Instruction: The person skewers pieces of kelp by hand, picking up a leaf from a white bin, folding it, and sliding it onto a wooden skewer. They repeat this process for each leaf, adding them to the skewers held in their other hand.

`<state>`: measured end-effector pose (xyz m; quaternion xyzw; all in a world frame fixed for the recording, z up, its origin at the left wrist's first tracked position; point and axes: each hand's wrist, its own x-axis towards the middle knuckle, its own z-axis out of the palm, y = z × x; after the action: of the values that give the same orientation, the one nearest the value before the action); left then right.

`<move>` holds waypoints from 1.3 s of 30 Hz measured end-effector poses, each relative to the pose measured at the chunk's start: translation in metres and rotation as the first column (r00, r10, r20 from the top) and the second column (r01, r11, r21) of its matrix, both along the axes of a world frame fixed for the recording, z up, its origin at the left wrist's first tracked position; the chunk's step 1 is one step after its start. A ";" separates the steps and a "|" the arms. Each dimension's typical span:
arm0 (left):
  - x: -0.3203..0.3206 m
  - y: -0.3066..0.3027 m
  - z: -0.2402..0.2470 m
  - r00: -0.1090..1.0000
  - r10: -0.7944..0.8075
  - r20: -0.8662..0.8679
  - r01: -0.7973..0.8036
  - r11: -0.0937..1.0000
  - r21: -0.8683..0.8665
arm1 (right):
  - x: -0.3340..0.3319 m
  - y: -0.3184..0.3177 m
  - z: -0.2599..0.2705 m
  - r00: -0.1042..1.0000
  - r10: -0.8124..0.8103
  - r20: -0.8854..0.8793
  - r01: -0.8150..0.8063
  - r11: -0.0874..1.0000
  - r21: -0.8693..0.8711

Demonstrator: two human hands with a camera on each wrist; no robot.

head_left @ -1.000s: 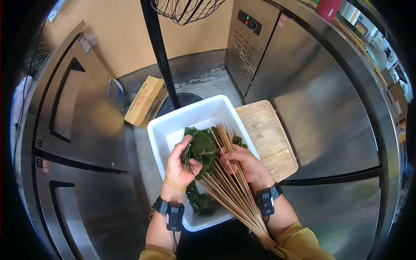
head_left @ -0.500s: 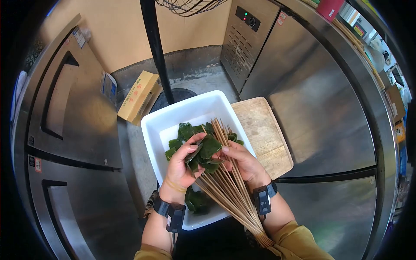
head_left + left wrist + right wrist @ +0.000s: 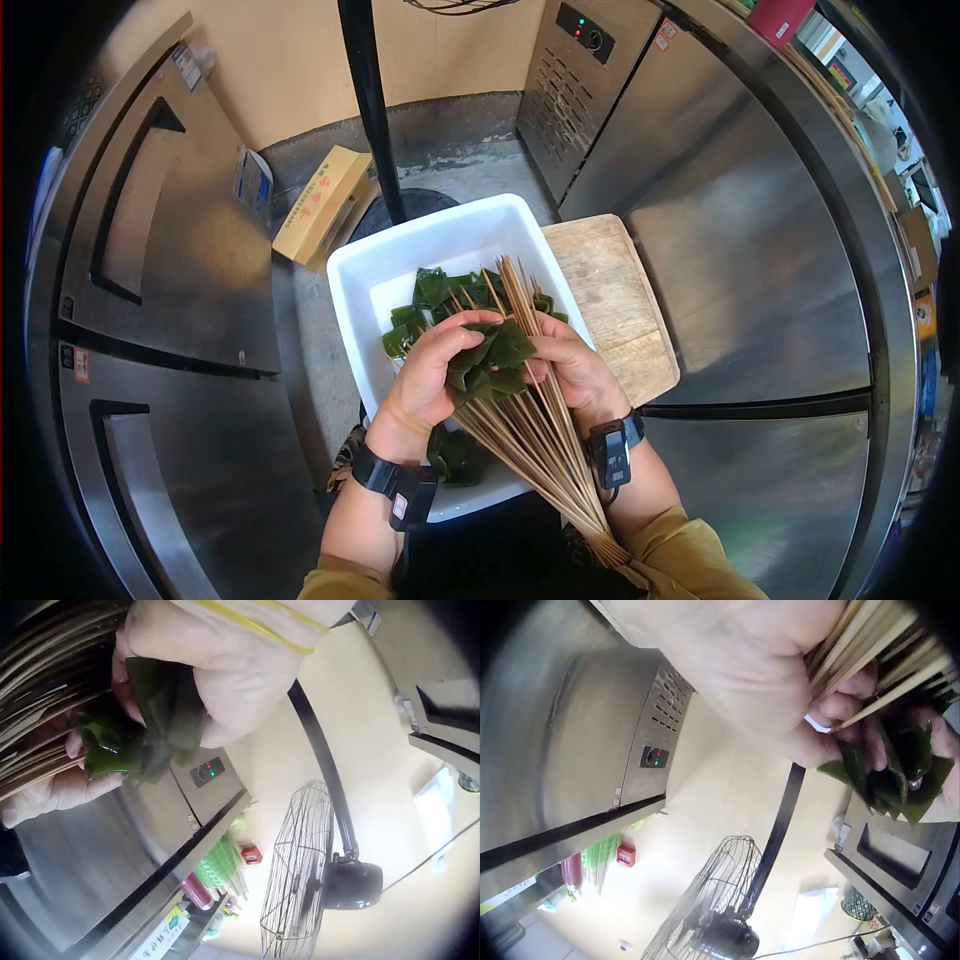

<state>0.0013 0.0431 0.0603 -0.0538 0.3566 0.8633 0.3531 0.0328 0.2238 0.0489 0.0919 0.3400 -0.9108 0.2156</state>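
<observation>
In the head view my left hand (image 3: 425, 375) grips several folded dark green kelp pieces (image 3: 505, 345) over the white tub. Facing it, my right hand (image 3: 575, 370) holds a fanned bundle of bamboo skewers (image 3: 575, 490), whose gathered ends lie by the right forearm. The right fingertips meet the edge of the held kelp. One thin skewer (image 3: 889, 703) reaches toward the kelp in the right wrist view. More wet kelp (image 3: 432, 287) lies inside the white tub (image 3: 365, 265), partly hidden behind hands and skewers.
A wooden cutting board (image 3: 610, 300) sits right of the tub, against a stainless steel fridge (image 3: 745, 240). Steel cabinets (image 3: 190, 250) flank the left. Beyond the tub are a cardboard box (image 3: 325, 205) and the black pole (image 3: 370, 110) of a wire-caged fan (image 3: 300, 862).
My left hand has moved right with its kelp, bringing it up to the right fingertips and in front of the skewers. The right hand keeps hold of the skewers.
</observation>
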 end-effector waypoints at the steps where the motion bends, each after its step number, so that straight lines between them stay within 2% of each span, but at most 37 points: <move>1: 0.001 0.002 0.003 0.999 0.023 0.029 -0.024 1.000 0.010 | 0.000 -0.001 0.001 1.000 0.002 0.006 -0.002 1.000 -0.012; 2: 0.001 0.002 0.004 0.997 0.046 0.058 -0.047 0.999 0.020 | 0.000 -0.001 0.002 1.000 0.005 0.011 -0.004 1.000 -0.024; 5: -0.005 -0.014 -0.010 0.981 0.000 0.194 -0.054 0.960 0.274 | 0.000 0.000 0.005 0.999 0.003 0.038 -0.002 0.999 -0.034; 10: -0.004 -0.014 -0.005 0.923 0.058 0.382 -0.276 0.791 0.547 | -0.001 0.002 -0.003 1.000 0.012 0.028 -0.010 0.998 -0.064; 14: -0.007 -0.017 -0.012 0.937 0.105 0.333 -0.311 0.685 0.659 | -0.001 0.002 -0.004 0.999 0.023 0.028 -0.021 0.997 -0.076; 17: -0.006 -0.014 -0.008 0.944 0.167 0.285 -0.318 0.691 0.649 | -0.001 0.002 -0.007 0.999 0.029 0.017 -0.027 0.994 -0.103; 20: -0.002 -0.011 -0.008 0.939 0.160 0.304 -0.322 0.718 0.617 | -0.001 -0.001 -0.006 0.999 -0.004 0.033 0.005 0.999 -0.041; 23: -0.001 -0.012 -0.019 0.938 0.188 0.290 -0.322 0.779 0.538 | -0.001 -0.003 -0.001 1.000 0.003 0.029 -0.002 0.998 -0.064; 26: 0.003 -0.009 -0.009 0.929 0.230 0.289 -0.336 0.850 0.406 | 0.000 -0.006 0.005 0.998 -0.023 0.054 0.026 0.998 -0.056; 30: 0.005 -0.003 -0.012 0.933 0.255 0.252 -0.325 0.898 0.296 | 0.000 -0.003 -0.006 0.999 -0.020 0.047 0.021 0.999 -0.028; 35: 0.008 0.000 -0.010 0.946 0.247 0.212 -0.301 0.911 0.283 | 0.000 -0.003 -0.008 0.999 -0.023 0.030 0.020 0.996 0.084; 39: 0.009 0.001 -0.010 0.941 0.248 0.230 -0.308 0.908 0.282 | -0.001 -0.004 -0.003 0.998 -0.030 0.058 0.027 0.999 0.047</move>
<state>0.0104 0.0436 0.0508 -0.1290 0.1680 0.9414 0.2623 0.0323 0.2198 0.0462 0.1285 0.3532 -0.9025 0.2102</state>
